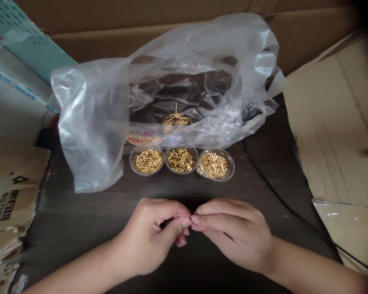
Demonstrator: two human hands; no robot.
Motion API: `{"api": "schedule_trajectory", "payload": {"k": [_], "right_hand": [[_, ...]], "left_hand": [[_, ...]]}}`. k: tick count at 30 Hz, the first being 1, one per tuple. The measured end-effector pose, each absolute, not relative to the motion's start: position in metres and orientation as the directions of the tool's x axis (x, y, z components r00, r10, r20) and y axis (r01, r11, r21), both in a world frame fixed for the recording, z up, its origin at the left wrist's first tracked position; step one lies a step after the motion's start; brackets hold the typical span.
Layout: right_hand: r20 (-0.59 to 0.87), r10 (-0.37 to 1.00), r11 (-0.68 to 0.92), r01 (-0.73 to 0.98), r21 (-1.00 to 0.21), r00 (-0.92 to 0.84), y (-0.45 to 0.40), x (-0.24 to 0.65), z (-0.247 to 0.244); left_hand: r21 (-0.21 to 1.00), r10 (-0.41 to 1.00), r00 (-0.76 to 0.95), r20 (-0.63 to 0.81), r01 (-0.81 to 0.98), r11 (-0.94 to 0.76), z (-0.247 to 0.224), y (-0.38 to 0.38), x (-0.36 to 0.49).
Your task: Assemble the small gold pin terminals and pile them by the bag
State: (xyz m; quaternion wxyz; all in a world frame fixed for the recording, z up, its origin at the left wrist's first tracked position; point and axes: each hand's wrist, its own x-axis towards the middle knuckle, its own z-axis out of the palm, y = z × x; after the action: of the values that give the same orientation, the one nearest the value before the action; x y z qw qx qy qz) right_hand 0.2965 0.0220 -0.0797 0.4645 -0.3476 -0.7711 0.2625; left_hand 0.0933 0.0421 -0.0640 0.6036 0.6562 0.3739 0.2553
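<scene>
My left hand [159, 232] and my right hand [236, 232] meet fingertip to fingertip above the dark table. Both are closed in a pinch, and whatever lies between the fingertips is too small and hidden to name. Just beyond them stand three round clear plastic cups in a row. Short gold-coloured metal pieces fill the left cup [147, 160], the middle cup [181, 159] and the right cup [215, 164]. Behind the cups, a loose pile of thin gold-coloured pins [177, 119] lies in the open mouth of a clear plastic bag [92, 118].
Cardboard [334, 122] stands along the right side and the back. A printed cardboard box [12, 196] is at the left, below a teal panel [37, 36]. A black cable [272, 192] runs over the table at the right.
</scene>
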Motion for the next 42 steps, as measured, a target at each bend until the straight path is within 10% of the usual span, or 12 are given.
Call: {"api": "schedule_trajectory", "payload": {"k": [42], "right_hand": [[0.385,0.772,0.580,0.313,-0.752,-0.506,0.020,0.299,-0.090]], "left_hand": [[0.787,0.642,0.747,0.172,0.288,-0.546,-0.071,0.048,0.081]]}}
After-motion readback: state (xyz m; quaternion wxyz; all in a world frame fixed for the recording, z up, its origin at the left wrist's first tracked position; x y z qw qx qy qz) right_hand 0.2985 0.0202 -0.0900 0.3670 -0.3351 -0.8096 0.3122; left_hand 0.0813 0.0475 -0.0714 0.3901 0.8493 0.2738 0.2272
